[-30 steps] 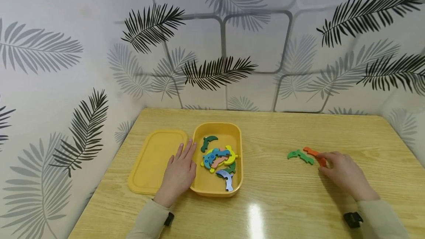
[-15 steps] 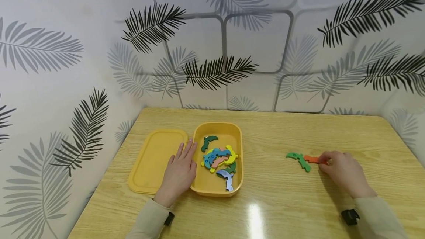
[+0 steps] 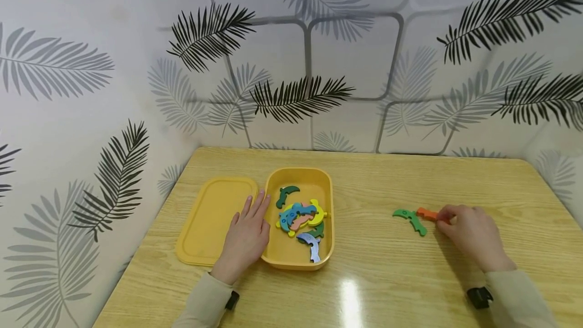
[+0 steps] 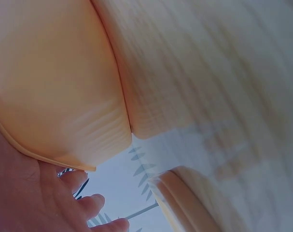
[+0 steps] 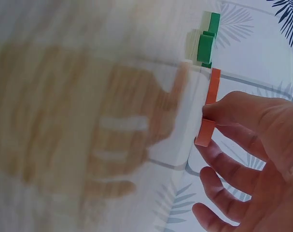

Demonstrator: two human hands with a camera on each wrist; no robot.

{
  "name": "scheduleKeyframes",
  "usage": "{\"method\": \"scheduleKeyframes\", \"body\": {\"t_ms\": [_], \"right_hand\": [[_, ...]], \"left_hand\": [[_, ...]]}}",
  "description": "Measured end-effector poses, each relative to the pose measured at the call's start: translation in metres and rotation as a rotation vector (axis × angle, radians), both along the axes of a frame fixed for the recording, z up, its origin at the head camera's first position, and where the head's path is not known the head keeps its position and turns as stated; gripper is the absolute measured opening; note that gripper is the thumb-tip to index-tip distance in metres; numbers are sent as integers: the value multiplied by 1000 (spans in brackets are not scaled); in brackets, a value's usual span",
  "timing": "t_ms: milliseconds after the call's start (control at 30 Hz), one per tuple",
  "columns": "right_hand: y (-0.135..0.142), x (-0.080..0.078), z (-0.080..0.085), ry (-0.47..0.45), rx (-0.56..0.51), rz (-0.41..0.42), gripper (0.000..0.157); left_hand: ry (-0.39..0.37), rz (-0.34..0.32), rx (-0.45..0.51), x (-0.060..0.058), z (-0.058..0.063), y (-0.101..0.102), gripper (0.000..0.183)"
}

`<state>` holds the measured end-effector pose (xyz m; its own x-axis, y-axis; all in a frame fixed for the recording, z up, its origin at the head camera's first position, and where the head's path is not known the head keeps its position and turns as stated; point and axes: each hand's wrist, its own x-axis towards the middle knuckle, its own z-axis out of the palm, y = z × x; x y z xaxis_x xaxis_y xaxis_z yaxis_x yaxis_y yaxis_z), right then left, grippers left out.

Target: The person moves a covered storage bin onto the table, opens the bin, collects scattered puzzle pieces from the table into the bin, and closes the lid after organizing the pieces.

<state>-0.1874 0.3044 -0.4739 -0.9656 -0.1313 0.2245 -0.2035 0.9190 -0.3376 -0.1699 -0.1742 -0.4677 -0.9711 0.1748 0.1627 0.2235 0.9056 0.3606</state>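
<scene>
My right hand pinches an orange puzzle piece between thumb and fingers, on the table at the right. In the right wrist view the orange piece stands partly behind my thumb. Just left of it lies a curved green puzzle piece, its middle close to the orange tip; whether they touch I cannot tell. My left hand lies with straight fingers along the left side of a yellow box, fingertips at its rim. Inside the box are several puzzle pieces, including a yellow one and a lilac one.
The yellow lid lies flat on the table, left of the box and partly beside my left hand. Behind the wooden table rises a wall with a leaf pattern.
The orange piece has turned from slanting to nearly level under my right hand, which shifted slightly left. The green piece has swung to a steeper slant. My left hand has stayed still.
</scene>
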Motion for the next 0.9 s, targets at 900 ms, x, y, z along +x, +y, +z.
{"method": "scheduleKeyframes", "body": {"t_ms": [900], "right_hand": [[-39,3,19,206,-141,-3,20]], "left_hand": [[-18,10,-1,0,2,1,54]]}}
